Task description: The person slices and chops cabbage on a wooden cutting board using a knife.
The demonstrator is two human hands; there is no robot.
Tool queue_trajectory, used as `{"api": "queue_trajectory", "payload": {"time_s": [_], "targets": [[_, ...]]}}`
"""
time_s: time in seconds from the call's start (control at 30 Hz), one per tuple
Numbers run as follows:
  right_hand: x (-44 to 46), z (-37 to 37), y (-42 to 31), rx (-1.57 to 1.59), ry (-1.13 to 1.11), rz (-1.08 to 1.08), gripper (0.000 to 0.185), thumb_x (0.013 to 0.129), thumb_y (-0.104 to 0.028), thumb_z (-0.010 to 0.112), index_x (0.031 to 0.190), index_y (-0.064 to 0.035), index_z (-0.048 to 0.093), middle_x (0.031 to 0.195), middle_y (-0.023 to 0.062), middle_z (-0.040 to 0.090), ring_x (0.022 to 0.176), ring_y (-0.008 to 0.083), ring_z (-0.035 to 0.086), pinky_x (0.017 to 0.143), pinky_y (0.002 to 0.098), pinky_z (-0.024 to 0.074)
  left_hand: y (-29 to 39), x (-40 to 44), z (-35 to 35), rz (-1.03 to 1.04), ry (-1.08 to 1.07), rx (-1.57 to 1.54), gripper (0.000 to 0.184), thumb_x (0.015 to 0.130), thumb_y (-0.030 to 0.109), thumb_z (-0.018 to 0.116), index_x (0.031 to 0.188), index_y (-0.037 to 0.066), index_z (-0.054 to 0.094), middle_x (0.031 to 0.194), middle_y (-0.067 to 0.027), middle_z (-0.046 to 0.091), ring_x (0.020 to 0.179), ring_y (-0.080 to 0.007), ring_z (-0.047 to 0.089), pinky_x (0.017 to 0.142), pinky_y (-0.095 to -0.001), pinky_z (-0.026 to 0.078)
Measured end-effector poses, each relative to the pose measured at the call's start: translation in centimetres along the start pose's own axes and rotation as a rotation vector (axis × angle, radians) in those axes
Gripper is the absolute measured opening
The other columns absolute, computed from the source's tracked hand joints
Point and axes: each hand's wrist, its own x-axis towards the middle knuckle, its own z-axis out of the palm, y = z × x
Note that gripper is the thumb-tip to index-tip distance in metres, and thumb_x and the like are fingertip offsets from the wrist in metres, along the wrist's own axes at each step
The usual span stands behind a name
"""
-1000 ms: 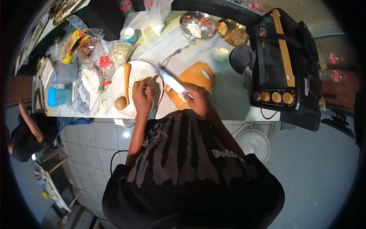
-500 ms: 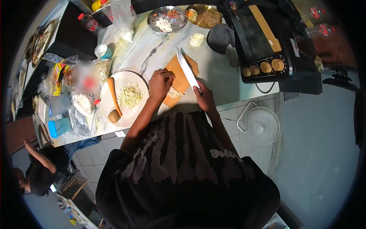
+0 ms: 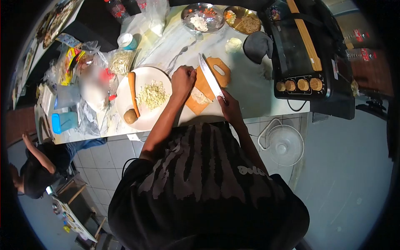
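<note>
My right hand [image 3: 229, 108] is wrapped round the handle of a large knife [image 3: 211, 78], its blade slanting up and left above the wooden cutting board [image 3: 221, 71]. At the board's left edge is my left hand [image 3: 183, 81], fingers curled together; whatever they hold, if anything, is hidden. Pale pieces [image 3: 201, 96] lie on the lower part of the board. Left of the board, a white plate [image 3: 143, 118] bears a heap of chopped pale green bits [image 3: 153, 95], a carrot [image 3: 133, 93] and a round brown potato [image 3: 130, 116].
Two metal plates [image 3: 203, 17] of chopped food stand at the back. A pale ball [image 3: 233, 45] lies beside a dark cloth [image 3: 258, 47]. A black oven [image 3: 300, 54] stands right. Plastic bags [image 3: 121, 62] and a blue-lidded container [image 3: 64, 122] are left. A person [image 3: 39, 166] is far left.
My left hand has moved from over the plate's chopped bits to the board's left edge. The knife has swung to a steeper angle over the board. The camera view has shifted.
</note>
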Motion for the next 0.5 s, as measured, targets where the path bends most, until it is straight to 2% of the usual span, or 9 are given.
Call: {"api": "queue_trajectory", "payload": {"time_s": [0.1, 0.17, 0.23, 0.27, 0.3, 0.37, 0.43, 0.47, 0.5], "targets": [[-0.3, 0.0, 0.0, -0.019, -0.079, 0.012, 0.040, 0.100, -0.025, 0.060, 0.135, -0.0063, 0.058, 0.094, 0.0218, 0.071, 0.079, 0.0308, 0.070, 0.072, 0.0396, 0.0533, -0.5, 0.3, 1.2, 0.087, 0.074, 0.068, 0.024, 0.087, 0.022, 0.070, 0.094, 0.000, 0.076, 0.083, -0.0201, 0.072, 0.077, -0.0381, 0.071, 0.071, -0.0433, 0.055], [0.6, 0.2, 0.0, 0.007, -0.095, -0.007, 0.040, 0.100, -0.025, 0.059, 0.135, -0.0066, 0.058, 0.094, 0.0217, 0.071, 0.077, 0.0291, 0.070, 0.072, 0.0397, 0.0534, -0.5, 0.7, 0.9, -0.024, 0.074, 0.028, 0.023, 0.086, 0.021, 0.069, 0.094, 0.000, 0.076, 0.085, -0.0213, 0.072, 0.078, -0.0380, 0.071, 0.071, -0.0428, 0.055], [0.8, 0.0, -0.2, 0.068, -0.056, -0.022, 0.042, 0.101, -0.023, 0.060, 0.140, -0.0060, 0.057, 0.070, -0.0011, 0.052, 0.062, 0.0059, 0.043, 0.057, 0.0274, 0.0396, -0.3, 0.7, -0.2, -0.010, 0.226, -0.150, 0.021, 0.084, 0.022, 0.067, 0.085, 0.003, 0.075, 0.077, -0.0183, 0.070, 0.071, -0.0384, 0.068, 0.068, -0.0432, 0.053], [1.3, -0.1, -0.2, 0.062, -0.063, -0.032, 0.042, 0.101, -0.023, 0.060, 0.140, -0.0060, 0.057, 0.070, -0.0011, 0.052, 0.062, 0.0059, 0.043, 0.057, 0.0274, 0.0396, -0.8, 0.7, -1.5, -0.018, 0.272, -0.204, 0.020, 0.083, 0.021, 0.068, 0.087, 0.004, 0.076, 0.077, -0.0178, 0.071, 0.069, -0.0352, 0.069, 0.066, -0.0406, 0.053], [1.9, -0.2, 0.2, 0.042, -0.064, -0.043, 0.043, 0.101, -0.023, 0.060, 0.140, -0.0045, 0.056, 0.070, -0.0015, 0.052, 0.062, 0.0057, 0.042, 0.056, 0.0271, 0.0387, -2.1, 0.4, -3.1, -0.025, 0.270, -0.236, 0.016, 0.082, 0.019, 0.073, 0.087, 0.004, 0.078, 0.074, -0.0145, 0.071, 0.064, -0.0265, 0.068, 0.062, -0.0365, 0.051], [2.5, -0.2, 0.0, 0.024, -0.066, -0.052, 0.043, 0.101, -0.022, 0.061, 0.140, -0.0031, 0.056, 0.070, -0.0019, 0.052, 0.062, 0.0054, 0.042, 0.056, 0.0269, 0.0379, -3.0, -1.3, -8.0, -0.172, 0.163, -0.137, 0.013, 0.082, 0.016, 0.079, 0.086, 0.004, 0.078, 0.068, -0.0081, 0.069, 0.060, -0.0146, 0.064, 0.059, -0.0309, 0.049], [3.1, 0.1, -1.1, 0.082, -0.079, -0.049, 0.039, 0.100, -0.020, 0.062, 0.133, -0.0004, 0.059, 0.073, -0.0019, 0.054, 0.061, 0.0064, 0.042, 0.055, 0.0272, 0.0378, -5.2, -3.1, -11.1, -0.250, 0.037, -0.170, 0.018, 0.080, 0.018, 0.080, 0.085, 0.001, 0.077, 0.069, -0.0106, 0.070, 0.060, -0.0146, 0.064, 0.060, -0.0314, 0.049], [3.6, 0.6, -1.1, 0.086, -0.084, -0.049, 0.039, 0.100, -0.020, 0.062, 0.133, -0.0004, 0.059, 0.073, -0.0019, 0.054, 0.061, 0.0064, 0.042, 0.055, 0.0272, 0.0378, -4.8, -4.0, -12.6, -0.353, -0.018, -0.061, 0.019, 0.080, 0.019, 0.079, 0.084, 0.001, 0.076, 0.071, -0.0121, 0.072, 0.062, -0.0206, 0.067, 0.064, -0.0341, 0.052], [4.4, 1.4, -0.9, 0.094, -0.070, -0.158, 0.036, 0.098, -0.021, 0.066, 0.127, -0.0003, 0.060, 0.073, -0.0013, 0.054, 0.061, 0.0072, 0.044, 0.055, 0.0280, 0.0390, -5.5, -5.1, -13.1, -0.357, -0.019, -0.056, 0.019, 0.080, 0.019, 0.079, 0.084, 0.001, 0.076, 0.071, -0.0121, 0.072, 0.062, -0.0206, 0.067, 0.064, -0.0341, 0.052]]}}
